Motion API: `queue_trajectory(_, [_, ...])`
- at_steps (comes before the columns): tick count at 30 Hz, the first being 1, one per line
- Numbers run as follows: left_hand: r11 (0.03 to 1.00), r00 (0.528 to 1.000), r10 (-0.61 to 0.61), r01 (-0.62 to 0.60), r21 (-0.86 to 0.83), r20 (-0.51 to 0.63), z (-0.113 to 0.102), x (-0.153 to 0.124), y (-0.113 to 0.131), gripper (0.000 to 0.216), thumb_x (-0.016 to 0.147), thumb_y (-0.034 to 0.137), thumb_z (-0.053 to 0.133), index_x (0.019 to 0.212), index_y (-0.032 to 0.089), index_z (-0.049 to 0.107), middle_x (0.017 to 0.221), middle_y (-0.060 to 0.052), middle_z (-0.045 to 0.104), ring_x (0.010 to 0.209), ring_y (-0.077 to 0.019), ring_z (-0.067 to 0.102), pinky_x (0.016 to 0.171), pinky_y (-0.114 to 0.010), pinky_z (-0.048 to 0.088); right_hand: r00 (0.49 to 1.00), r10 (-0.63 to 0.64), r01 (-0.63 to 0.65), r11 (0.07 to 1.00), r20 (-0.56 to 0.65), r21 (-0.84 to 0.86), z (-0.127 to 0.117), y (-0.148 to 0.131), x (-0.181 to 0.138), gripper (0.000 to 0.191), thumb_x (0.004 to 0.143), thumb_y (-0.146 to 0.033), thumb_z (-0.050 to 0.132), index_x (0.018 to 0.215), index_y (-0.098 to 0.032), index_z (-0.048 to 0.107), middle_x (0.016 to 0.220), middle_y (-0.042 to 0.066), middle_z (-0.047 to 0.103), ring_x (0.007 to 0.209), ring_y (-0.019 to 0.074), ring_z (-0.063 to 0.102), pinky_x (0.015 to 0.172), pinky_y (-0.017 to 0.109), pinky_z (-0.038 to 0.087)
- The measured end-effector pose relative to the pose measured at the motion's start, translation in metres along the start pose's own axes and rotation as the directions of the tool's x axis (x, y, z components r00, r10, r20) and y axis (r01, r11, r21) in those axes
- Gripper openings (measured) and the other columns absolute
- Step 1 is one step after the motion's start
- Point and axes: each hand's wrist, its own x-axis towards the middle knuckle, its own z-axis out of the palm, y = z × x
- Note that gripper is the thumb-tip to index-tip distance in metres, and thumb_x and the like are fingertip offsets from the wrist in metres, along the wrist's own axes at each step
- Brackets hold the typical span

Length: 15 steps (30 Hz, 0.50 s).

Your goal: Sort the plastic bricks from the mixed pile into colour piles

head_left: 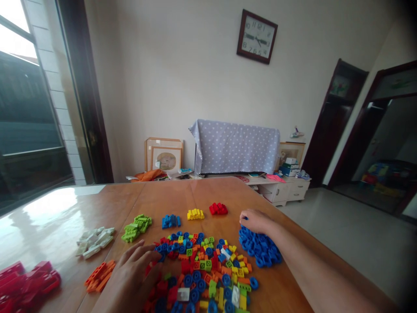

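A heap of blue round pieces lies on the right side of a wooden bench; the right hand rests on the heap's far edge, palm down, fingers curled onto the pieces; its grip is hidden under the hand, so I cannot tell whether it holds a piece; the forearm runs back along the bench's right edge towards the viewer. Just left of that heap, touching it or nearly so, spreads a large mixed pile of red, blue, yellow, green, orange and white toy bricks; the left hand lies on the pile's near left edge, fingers loosely spread and pointing right, its grip wide and holding nothing that shows. Beyond the mixed pile sit small sorted groups in a row: green bricks, blue bricks, yellow bricks and red bricks; further left lie white bricks, and orange bricks just beside the left hand; larger red pieces fill the near left corner. Behind the bench stand a dotted cloth draped over something, framed pictures leaning on the wall, and a low white cabinet; a wall clock hangs above; a big window is on the left.
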Motion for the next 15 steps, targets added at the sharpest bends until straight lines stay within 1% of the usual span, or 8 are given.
queue_trajectory(4, [1.0,1.0,-0.018,0.018,0.006,0.001,-0.008,0.002,0.005,0.029,0.089,0.051,0.058,0.099,0.032,0.077,0.116,-0.002,0.073,0.117,-0.0297,0.061,0.098,-0.047,0.055,1.0,-0.021,0.02,0.999,0.009,0.04,-0.003,-0.001,-0.004,0.027,0.088,-0.043,0.056,0.096,-0.027,0.075,0.102,0.004,0.076,0.099,0.0218,0.065,0.081,0.027,0.041])
queue_trajectory(7, [1.0,1.0,-0.022,0.022,0.018,0.012,-0.012,0.004,0.005,0.03,0.089,0.052,0.056,0.1,0.034,0.077,0.116,-0.001,0.073,0.118,-0.0303,0.062,0.097,-0.047,0.056,0.999,-0.033,0.032,0.997,0.019,0.072,-0.005,-0.003,-0.006,0.033,0.093,-0.047,0.051,0.095,-0.026,0.075,0.1,0.004,0.077,0.099,0.0225,0.065,0.082,0.027,0.041])
queue_trajectory(15, [0.998,0.998,0.014,-0.01,0.055,-0.069,0.001,0.0,-0.01,0.033,0.088,0.055,0.056,0.098,0.034,0.079,0.112,0.0,0.075,0.115,-0.0273,0.064,0.093,-0.039,0.059,0.998,-0.057,0.053,0.988,0.024,0.143,-0.009,0.001,-0.001,0.044,0.097,-0.052,0.042,0.098,-0.023,0.076,0.101,0.008,0.077,0.1,0.0253,0.066,0.084,0.029,0.042])
